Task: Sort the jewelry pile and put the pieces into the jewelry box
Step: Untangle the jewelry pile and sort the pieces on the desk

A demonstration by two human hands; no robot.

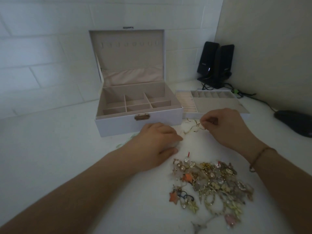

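Centrally, the white bench (50,157) carries the open jewelry box (135,105), its lid upright and compartments bare, with a removed tray (216,103) touching its right side. Toward the lower right of the frame lies the jewelry pile (212,184). The left hand (157,146) rests flat on the bench, fingers relaxed, gripping nothing. The right hand (226,127) pinches a thin gold chain (194,127) just before the box, its loops trailing down to the bench.
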